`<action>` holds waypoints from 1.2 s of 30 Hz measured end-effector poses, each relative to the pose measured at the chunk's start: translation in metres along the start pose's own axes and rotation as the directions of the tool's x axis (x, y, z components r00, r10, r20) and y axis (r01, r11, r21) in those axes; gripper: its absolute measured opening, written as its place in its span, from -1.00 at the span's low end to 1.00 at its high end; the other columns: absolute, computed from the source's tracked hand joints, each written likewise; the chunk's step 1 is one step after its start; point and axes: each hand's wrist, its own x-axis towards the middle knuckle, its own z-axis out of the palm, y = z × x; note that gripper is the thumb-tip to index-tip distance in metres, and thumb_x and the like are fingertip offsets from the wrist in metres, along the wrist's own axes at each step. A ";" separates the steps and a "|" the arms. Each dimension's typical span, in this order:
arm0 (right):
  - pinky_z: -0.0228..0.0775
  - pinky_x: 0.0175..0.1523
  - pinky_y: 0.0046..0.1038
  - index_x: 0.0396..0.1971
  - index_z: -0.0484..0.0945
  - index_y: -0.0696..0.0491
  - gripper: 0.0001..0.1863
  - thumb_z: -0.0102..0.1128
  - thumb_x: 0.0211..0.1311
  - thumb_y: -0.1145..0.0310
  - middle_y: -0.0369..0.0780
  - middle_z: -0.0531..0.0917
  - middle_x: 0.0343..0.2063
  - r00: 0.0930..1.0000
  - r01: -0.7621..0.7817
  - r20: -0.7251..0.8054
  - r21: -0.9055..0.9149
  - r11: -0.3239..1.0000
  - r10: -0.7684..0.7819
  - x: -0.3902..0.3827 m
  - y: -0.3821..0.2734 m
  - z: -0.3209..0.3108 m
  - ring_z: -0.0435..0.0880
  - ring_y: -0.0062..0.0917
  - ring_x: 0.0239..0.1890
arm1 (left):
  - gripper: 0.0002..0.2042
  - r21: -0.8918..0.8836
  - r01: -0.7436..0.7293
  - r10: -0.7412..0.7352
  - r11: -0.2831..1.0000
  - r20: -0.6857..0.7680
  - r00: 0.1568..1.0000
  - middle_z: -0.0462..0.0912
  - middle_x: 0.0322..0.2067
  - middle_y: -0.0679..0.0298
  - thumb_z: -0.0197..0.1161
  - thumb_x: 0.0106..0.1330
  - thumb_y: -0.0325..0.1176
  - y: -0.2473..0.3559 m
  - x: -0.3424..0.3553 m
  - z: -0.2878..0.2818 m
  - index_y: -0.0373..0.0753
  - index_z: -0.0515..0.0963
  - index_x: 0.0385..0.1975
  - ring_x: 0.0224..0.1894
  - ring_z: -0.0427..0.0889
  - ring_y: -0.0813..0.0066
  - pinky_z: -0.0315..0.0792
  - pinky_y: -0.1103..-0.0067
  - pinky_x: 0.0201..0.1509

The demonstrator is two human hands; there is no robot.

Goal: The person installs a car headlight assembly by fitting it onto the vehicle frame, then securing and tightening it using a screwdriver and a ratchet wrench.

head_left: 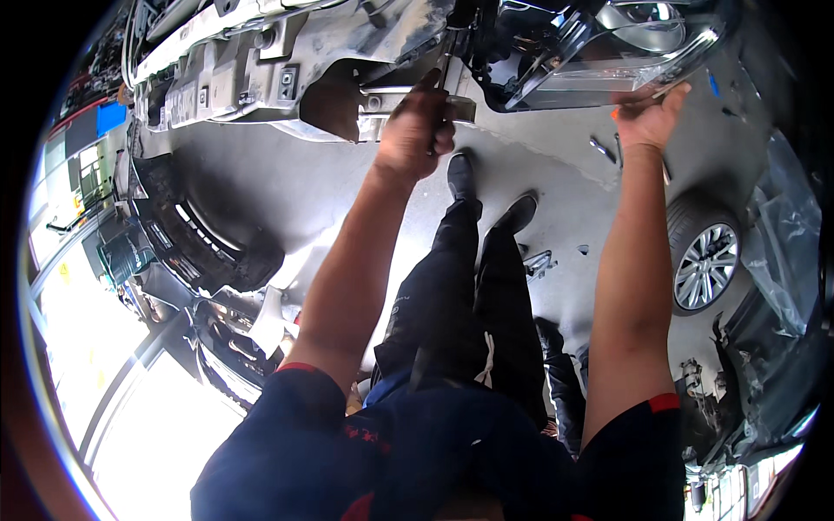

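Observation:
A headlight point(573, 78) with a clear lens and black housing sits at the upper right, against the car's exposed front end. My right hand point(650, 122) cups its lower edge, palm up, with the fingers partly hidden behind the lens. Just left of the headlight, my left hand point(417, 130) is closed around a dark hand tool with a thin shaft point(446, 68). The shaft points up beside the headlight's inner side; its tip and exact kind I cannot make out. Left of that hand runs the bare, dusty bumper beam point(204, 91).
A wheel point(705, 260) lies on the grey floor at the right, near plastic sheeting point(784, 234). Several small tools point(602, 149) lie below the headlight. At the left rests a removed black bumper part point(195, 230). Another person's dark-trousered leg point(563, 382) shows behind me.

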 end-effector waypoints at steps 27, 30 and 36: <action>0.56 -0.16 -0.11 0.11 0.52 -0.14 -0.25 -0.14 0.33 -0.49 -0.32 0.68 -0.05 0.999 0.017 0.030 -0.005 1.000 -0.017 0.020 0.010 -0.014 0.67 -0.32 -0.10 | -0.82 -0.662 0.433 0.154 0.612 0.636 0.756 0.37 -0.50 0.57 0.08 0.56 -0.10 -0.005 0.022 -0.015 0.24 0.57 0.03 -0.63 0.19 0.79 0.08 0.82 -0.73; 0.57 -0.13 -0.08 0.12 0.51 -0.15 -0.26 -0.14 0.33 -0.49 -0.31 0.67 -0.03 0.998 0.043 0.038 -0.040 0.998 -0.042 0.001 0.006 0.002 0.66 -0.30 -0.08 | -0.73 -0.437 0.217 -0.044 0.873 0.372 0.927 0.35 -0.58 0.51 0.01 0.56 -0.17 -0.002 0.022 -0.009 0.16 0.48 0.18 -0.68 0.28 0.73 0.13 0.71 -0.74; 0.55 -0.10 -0.06 0.13 0.51 -0.19 -0.28 -0.09 0.31 -0.49 -0.33 0.66 -0.02 1.000 0.029 -0.011 -0.001 1.000 -0.029 -0.007 -0.006 0.010 0.63 -0.29 -0.02 | -0.53 0.266 -0.106 0.097 0.958 0.050 0.994 0.57 -0.46 0.13 0.04 0.48 -0.24 0.002 0.014 -0.002 0.04 0.31 0.40 -0.56 0.54 0.32 0.43 0.38 -0.49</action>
